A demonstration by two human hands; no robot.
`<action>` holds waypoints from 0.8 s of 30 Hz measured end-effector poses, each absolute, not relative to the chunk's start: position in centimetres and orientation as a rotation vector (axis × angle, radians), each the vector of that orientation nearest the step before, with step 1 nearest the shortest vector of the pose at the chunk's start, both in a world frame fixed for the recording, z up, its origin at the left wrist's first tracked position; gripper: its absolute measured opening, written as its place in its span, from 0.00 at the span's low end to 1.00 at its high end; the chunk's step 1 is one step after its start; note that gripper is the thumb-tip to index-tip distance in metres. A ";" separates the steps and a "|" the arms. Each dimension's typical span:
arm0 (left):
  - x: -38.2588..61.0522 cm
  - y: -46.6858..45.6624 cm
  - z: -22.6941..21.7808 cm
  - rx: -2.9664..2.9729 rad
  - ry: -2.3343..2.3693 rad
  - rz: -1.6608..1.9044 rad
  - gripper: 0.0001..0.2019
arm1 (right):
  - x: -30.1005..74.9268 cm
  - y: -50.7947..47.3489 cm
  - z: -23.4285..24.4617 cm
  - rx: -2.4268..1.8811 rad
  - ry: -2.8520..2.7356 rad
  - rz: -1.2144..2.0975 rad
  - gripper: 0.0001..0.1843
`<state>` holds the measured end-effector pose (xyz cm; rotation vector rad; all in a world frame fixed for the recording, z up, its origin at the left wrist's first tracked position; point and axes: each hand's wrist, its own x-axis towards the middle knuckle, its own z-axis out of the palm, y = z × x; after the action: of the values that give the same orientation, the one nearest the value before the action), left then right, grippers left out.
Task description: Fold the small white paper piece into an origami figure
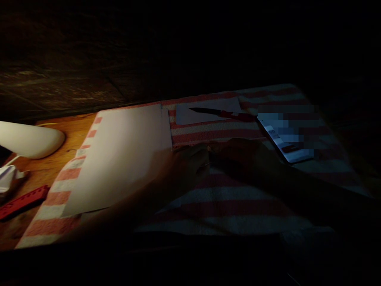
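Observation:
In the dim light my left hand (190,163) and my right hand (245,155) meet over the middle of a red-and-white striped cloth (223,206). Both look closed, fingertips brought together; what they hold, if anything, is lost in shadow. White paper sheets (125,155) lie left of the hands, partly beneath my left forearm. Beyond the hands, a knife (222,113) with a dark blade and reddish handle rests across a smaller piece of paper (190,117). A phone (282,137) with its screen lit, partly blurred, lies just past my right hand.
On the wooden table (77,123) at left are a smooth white rounded object (38,139), crumpled white paper (8,176) and a red strip-like piece with small bumps (25,200). A dark wall (74,75) rises behind the table. The right side is nearly black.

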<state>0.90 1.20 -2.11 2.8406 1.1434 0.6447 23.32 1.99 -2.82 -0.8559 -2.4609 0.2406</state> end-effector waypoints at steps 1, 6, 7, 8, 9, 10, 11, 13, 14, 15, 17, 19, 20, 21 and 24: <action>0.9 1.2 -2.1 2.846 1.148 0.639 0.05 | 23.3 2.0 -2.9 -0.862 -2.461 0.224 0.12; 0.7 1.0 -2.1 2.916 1.139 0.616 0.04 | 23.3 1.9 -2.7 -0.788 -2.538 0.050 0.15; 0.6 0.9 -2.1 2.930 1.132 0.612 0.05 | 23.4 2.0 -2.6 -0.768 -2.547 0.032 0.14; 0.6 0.8 -2.2 2.937 1.125 0.612 0.05 | 23.4 2.0 -2.5 -0.752 -2.547 0.022 0.14; 0.6 0.7 -2.2 2.937 1.125 0.614 0.05 | 23.5 2.0 -2.4 -0.745 -2.545 0.017 0.14; 0.6 0.7 -2.2 2.935 1.129 0.615 0.06 | 23.5 2.0 -2.3 -0.752 -2.543 0.018 0.14; 0.6 0.7 -2.2 2.933 1.134 0.615 0.06 | 23.5 2.1 -2.2 -0.757 -2.546 0.015 0.14; 0.6 0.7 -2.1 2.934 1.142 0.607 0.06 | 23.5 2.1 -2.0 -0.769 -2.560 0.010 0.15; 0.6 0.8 -2.0 2.938 1.142 0.585 0.06 | 23.4 2.1 -1.9 -0.768 -2.568 0.016 0.15; 0.6 0.8 -1.9 2.945 1.137 0.560 0.06 | 23.4 2.2 -1.8 -0.760 -2.571 0.023 0.15; 0.5 0.8 -1.7 2.964 1.120 0.512 0.06 | 23.4 2.2 -1.7 -0.729 -2.567 0.031 0.13; 0.4 0.8 -1.7 2.989 1.097 0.486 0.06 | 23.4 2.3 -1.5 -0.691 -2.567 0.021 0.11; 0.4 0.8 -1.7 3.001 1.081 0.480 0.06 | 23.4 2.3 -1.4 -0.673 -2.576 0.015 0.10; 0.3 0.8 -1.7 3.011 1.068 0.484 0.07 | 23.4 2.4 -1.3 -0.664 -2.590 0.010 0.10; 0.1 0.7 -1.9 3.013 1.059 0.524 0.07 | 23.5 2.4 -1.3 -0.684 -2.633 -0.009 0.11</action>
<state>0.12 0.70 -1.89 3.0128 1.0587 0.5236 23.50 2.39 -1.29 -0.6837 -2.6328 -0.0094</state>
